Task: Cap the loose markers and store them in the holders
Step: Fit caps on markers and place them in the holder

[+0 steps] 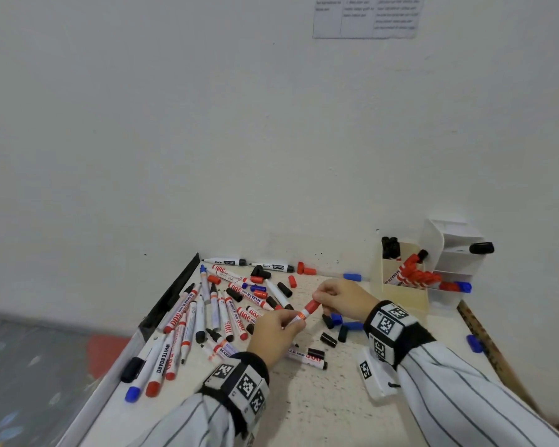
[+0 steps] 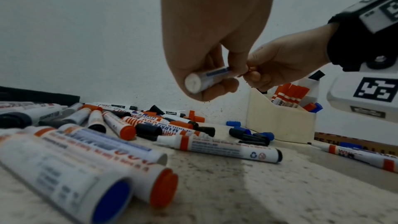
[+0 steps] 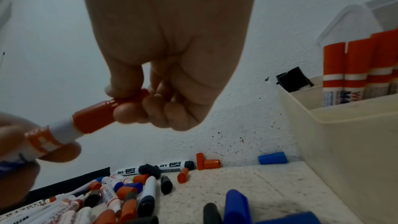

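Marker (image 1: 299, 317) barrel sat gripped in the left hand (image 1: 273, 333) while right hand (image 1: 342, 300) fingers pinched its red cap (image 3: 101, 117), a white gap at the collar plain only from the right wrist.

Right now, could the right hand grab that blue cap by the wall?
Probably not straight away: the right hand is pinching the red cap on the marker. The blue cap lies close behind it, with nothing between.
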